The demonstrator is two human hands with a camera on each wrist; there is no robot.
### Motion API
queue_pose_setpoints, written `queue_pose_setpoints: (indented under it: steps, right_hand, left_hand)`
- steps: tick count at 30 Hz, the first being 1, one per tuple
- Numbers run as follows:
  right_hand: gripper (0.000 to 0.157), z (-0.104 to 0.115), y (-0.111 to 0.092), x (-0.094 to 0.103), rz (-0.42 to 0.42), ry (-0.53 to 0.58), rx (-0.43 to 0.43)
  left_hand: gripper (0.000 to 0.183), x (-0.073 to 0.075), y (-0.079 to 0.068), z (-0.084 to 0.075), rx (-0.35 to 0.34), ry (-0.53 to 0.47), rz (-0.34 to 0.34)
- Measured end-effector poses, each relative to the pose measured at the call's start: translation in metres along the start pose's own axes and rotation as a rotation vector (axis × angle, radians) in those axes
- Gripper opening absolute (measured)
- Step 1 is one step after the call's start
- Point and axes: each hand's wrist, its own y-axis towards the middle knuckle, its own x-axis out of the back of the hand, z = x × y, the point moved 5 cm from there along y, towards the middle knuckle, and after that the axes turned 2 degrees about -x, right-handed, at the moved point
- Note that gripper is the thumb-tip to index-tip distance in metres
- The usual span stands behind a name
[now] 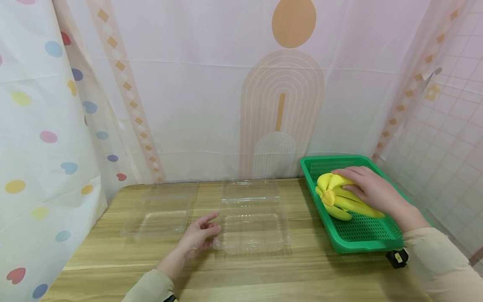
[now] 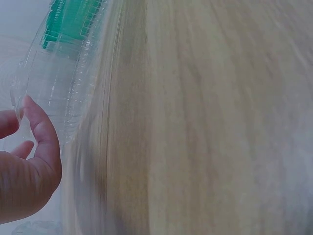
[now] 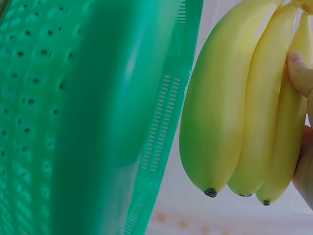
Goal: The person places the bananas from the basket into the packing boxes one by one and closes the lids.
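Observation:
Over the green plastic basket, my right hand grips a bunch of yellow bananas. The right wrist view shows the bananas hanging beside the basket wall, with the thumb pressed along one of them. At the left edge of an opened clear plastic clamshell container, my left hand has thumb and fingers around the rim. In the left wrist view, the container's edge runs between the thumb and a finger of the left hand.
Another opened clear container stands to the left on the wooden table. A patterned curtain hangs behind the table, and a dotted cloth hangs at the left. The basket stands at the table's right side.

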Motion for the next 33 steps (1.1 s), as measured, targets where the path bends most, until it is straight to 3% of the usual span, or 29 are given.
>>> queue_pose_setpoints:
  steps: [21,33]
  right_hand:
    - [0.044,0.025,0.034,-0.021,0.091,0.043,-0.042]
    - [0.045,0.046,0.055,-0.034,0.105,0.068,-0.02]
  left_hand:
    - [0.058,0.001,-0.001,0.0,-0.005,0.004,-0.003]
    - [0.058,0.002,-0.001,-0.001,-0.002,0.009,-0.013]
